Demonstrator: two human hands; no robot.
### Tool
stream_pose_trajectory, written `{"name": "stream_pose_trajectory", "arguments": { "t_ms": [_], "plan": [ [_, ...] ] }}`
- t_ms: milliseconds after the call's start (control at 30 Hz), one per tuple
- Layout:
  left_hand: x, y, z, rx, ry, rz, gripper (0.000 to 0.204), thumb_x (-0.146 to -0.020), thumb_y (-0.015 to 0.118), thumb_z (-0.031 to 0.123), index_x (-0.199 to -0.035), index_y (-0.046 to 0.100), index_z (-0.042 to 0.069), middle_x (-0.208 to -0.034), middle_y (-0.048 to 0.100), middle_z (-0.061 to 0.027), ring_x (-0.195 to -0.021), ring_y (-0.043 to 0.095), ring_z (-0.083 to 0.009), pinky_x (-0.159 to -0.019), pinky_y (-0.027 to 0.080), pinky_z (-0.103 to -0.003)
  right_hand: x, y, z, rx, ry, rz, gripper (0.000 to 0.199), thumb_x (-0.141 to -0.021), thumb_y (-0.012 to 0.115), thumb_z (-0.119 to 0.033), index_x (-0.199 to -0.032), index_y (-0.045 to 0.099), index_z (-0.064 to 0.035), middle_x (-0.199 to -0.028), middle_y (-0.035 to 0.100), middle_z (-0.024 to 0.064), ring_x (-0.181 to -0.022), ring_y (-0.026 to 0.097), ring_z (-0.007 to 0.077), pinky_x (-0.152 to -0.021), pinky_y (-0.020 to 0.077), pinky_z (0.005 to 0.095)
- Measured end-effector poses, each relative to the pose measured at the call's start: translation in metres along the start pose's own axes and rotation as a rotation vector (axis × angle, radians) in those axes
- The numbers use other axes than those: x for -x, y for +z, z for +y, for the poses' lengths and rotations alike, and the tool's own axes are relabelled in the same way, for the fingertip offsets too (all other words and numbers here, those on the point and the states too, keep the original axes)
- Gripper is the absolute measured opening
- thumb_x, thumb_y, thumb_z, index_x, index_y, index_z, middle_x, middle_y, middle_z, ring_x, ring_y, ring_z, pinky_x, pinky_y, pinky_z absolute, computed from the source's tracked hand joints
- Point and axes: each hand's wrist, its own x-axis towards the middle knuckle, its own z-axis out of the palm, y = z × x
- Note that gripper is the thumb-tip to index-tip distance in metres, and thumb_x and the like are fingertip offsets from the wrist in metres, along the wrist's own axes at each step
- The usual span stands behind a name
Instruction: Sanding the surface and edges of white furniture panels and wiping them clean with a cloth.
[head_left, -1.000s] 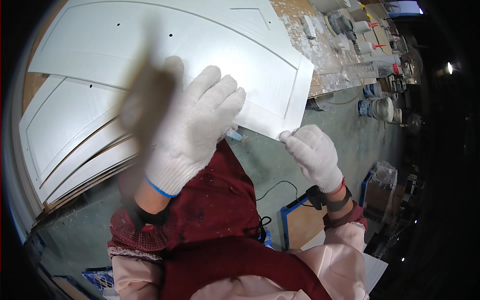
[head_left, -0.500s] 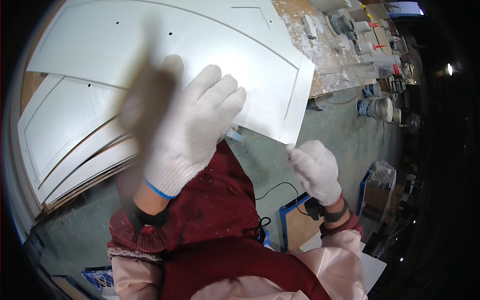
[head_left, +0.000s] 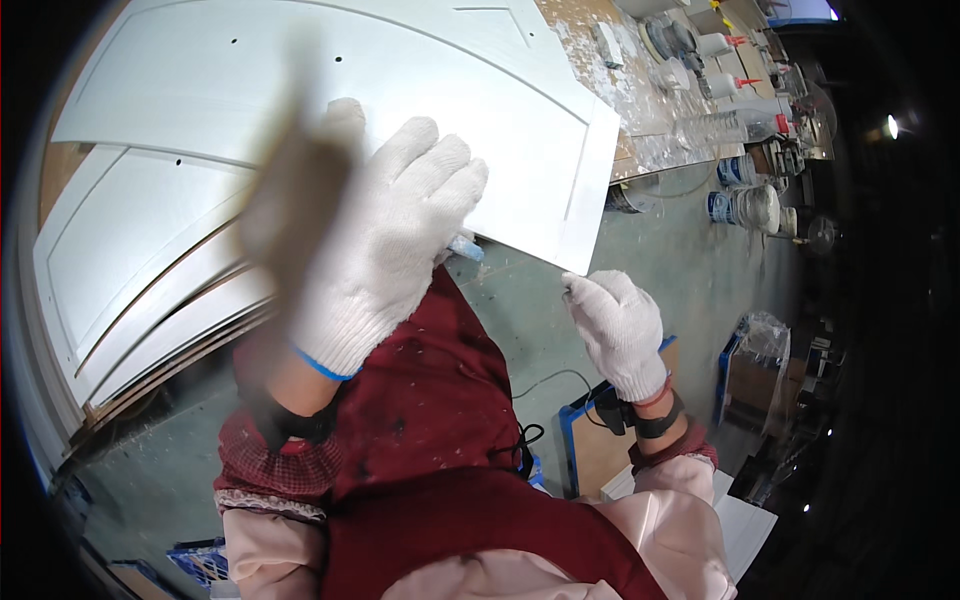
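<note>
A large white panel (head_left: pixel 520 190) with grooved frame lines and small dark holes lies in front of me. My left hand (head_left: pixel 400 215), in a white knit glove with a blue cuff edge, lies on it palm down with fingers stretched out. A blurred brownish shape close to the camera hides part of that hand. At the panel's near right corner is my right hand (head_left: pixel 615 325), also gloved. Its fingers are curled closed, with the tips at the corner; anything inside them is hidden. A small light blue piece (head_left: pixel 466 247) shows at the panel edge beside my left hand.
More white panels (head_left: pixel 130 220) are stacked at the left. A paint-spattered workbench (head_left: pixel 640 120) at the far right carries bottles with red tips and cups. Tubs (head_left: pixel 745 207) stand beyond its edge. A blue-edged board (head_left: pixel 590 440) and a black cable lie near my right arm.
My right hand has moved slightly up and left, its fingertips now at the panel's corner. The left hand stays stretched out on the panel. The whole view has shifted a little.
</note>
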Motion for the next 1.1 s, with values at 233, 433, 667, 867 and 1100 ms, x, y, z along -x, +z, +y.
{"name": "stream_pose_trajectory", "arguments": {
  "t_ms": [233,433,667,867,1100],
  "plan": [
    [-0.001,-0.003,0.000,-0.008,0.010,0.000,0.037,-0.064,0.073,0.006,-0.099,0.063,0.008,-0.097,0.060,-0.0019,-0.095,0.057,-0.0227,-0.099,0.033,-0.053,-0.003,0.017,-0.033,-0.107,0.293,0.147,0.034,-0.078,0.075,-0.006,-0.110,0.067,-0.0144,-0.084,0.063,0.0063,-0.067,0.064,0.0266,-0.059,0.0510,0.0359],
    [0.002,0.002,-0.001,-0.047,0.037,0.074,0.036,-0.065,0.071,0.006,-0.100,0.064,0.008,-0.095,0.059,-0.0023,-0.096,0.057,-0.0223,-0.099,0.033,-0.054,-0.009,0.012,-0.042,-0.107,0.496,0.104,0.023,-0.084,0.072,-0.011,-0.106,0.068,-0.0134,-0.086,0.064,0.0105,-0.072,0.065,0.0305,-0.063,0.0515,0.0379],
    [0.006,0.003,0.000,-0.035,0.012,0.098,0.039,-0.065,0.072,0.008,-0.103,0.063,0.008,-0.100,0.062,-0.0022,-0.103,0.059,-0.0226,-0.102,0.033,-0.057,-0.008,0.006,-0.042,-0.097,0.608,0.053,0.018,-0.087,0.069,-0.014,-0.105,0.068,-0.0101,-0.090,0.065,0.0128,-0.078,0.066,0.0334,-0.068,0.0527,0.0397],
    [0.005,0.007,-0.002,-0.056,0.036,0.122,0.037,-0.067,0.071,0.009,-0.102,0.061,0.008,-0.097,0.060,-0.0006,-0.100,0.058,-0.0213,-0.102,0.034,-0.058,0.012,-0.002,-0.024,0.004,0.620,0.113,0.019,-0.086,0.070,-0.010,-0.104,0.068,-0.0081,-0.089,0.065,0.0116,-0.076,0.066,0.0272,-0.068,0.0525,0.0350],
    [0.002,-0.001,0.001,0.014,0.034,0.098,0.031,-0.064,0.071,0.010,-0.092,0.058,0.008,-0.089,0.054,-0.0038,-0.089,0.055,-0.0239,-0.101,0.033,-0.057,-0.017,-0.022,-0.002,-0.068,0.341,0.286,0.032,-0.084,0.070,0.000,-0.114,0.070,-0.0109,-0.085,0.065,0.0082,-0.071,0.062,0.0190,-0.066,0.0506,0.0284]
  ]
}}
